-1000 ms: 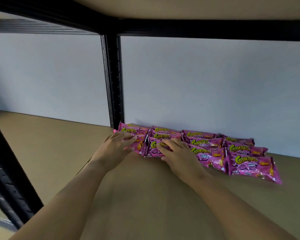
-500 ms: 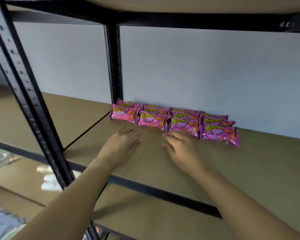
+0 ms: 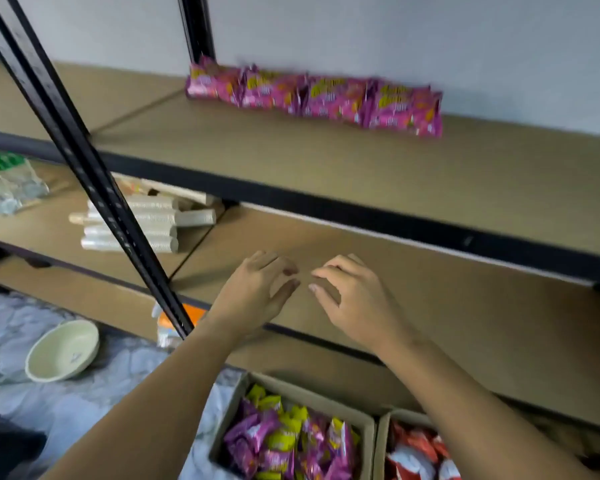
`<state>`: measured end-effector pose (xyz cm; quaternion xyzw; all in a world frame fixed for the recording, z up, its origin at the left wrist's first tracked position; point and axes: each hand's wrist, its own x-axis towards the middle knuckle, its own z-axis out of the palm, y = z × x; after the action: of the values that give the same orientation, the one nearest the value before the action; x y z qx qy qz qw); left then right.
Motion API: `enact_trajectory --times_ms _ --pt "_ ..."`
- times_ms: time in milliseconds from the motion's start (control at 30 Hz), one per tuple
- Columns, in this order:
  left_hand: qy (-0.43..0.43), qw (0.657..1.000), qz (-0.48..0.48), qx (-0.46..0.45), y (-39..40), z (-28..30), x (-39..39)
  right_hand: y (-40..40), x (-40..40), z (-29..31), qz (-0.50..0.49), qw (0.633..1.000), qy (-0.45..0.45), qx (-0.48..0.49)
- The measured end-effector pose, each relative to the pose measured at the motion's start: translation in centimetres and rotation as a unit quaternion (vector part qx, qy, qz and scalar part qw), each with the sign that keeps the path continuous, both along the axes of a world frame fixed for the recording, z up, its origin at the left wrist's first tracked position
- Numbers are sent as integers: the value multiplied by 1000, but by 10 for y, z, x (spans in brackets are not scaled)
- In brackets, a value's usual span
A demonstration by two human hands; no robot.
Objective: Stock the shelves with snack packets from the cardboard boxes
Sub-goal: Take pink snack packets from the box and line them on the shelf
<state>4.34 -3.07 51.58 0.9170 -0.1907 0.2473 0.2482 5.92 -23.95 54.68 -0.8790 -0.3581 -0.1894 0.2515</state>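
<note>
Cardboard box point(image 3: 368, 424) holds purple-yellow packets point(image 3: 284, 441); neighbouring box point(image 3: 383, 441) red-white packets point(image 3: 416, 452). Both hands point(image 3: 257, 289) point(image 3: 354, 299) loosely curled, empty.

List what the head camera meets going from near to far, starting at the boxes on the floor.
Box of purple and yellow packets and box of red packets → left hand and right hand, both empty → black shelf edge → row of pink packets → white wall.

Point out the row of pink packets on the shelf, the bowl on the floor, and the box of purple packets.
pink packets point(image 3: 312, 95), head view, middle of the row.
bowl point(image 3: 63, 349), head view, inside of it.
box point(image 3: 302, 393), head view, far cardboard wall.
</note>
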Motion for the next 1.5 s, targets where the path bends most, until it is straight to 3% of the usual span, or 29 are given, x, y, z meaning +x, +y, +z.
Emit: enact_trajectory --times_ms 200,433,600,733,867,967,1133,1233,1367,1500 --pt "166 986 16 12 2 -200 -19 -23 -9 -187 -40 991 121 -52" --pt "346 935 82 -1 21 -425 -57 -31 -25 -417 -85 947 276 -139" --pt "424 899 110 22 22 -544 -71 -24 -30 -555 -113 915 362 -140" --pt "468 869 149 59 10 -620 -73 -31 -15 -637 -107 891 387 -211" --pt "484 845 185 130 1 -663 -77 -36 -14 -686 -76 858 437 -260" --pt "461 844 198 189 -3 -677 -78 -34 -28 -709 -110 838 465 -263" --pt "453 833 201 246 -5 -680 -75 -23 -48 -733 -258 839 477 -55" --pt "457 838 196 222 -3 -676 -73 -14 -46 -738 -327 806 494 -14" --pt "460 851 188 169 -1 -668 -70 -10 -45 -740 -393 728 561 30" --pt "462 863 184 89 8 -659 -69 -14 -50 -732 -375 716 588 31"
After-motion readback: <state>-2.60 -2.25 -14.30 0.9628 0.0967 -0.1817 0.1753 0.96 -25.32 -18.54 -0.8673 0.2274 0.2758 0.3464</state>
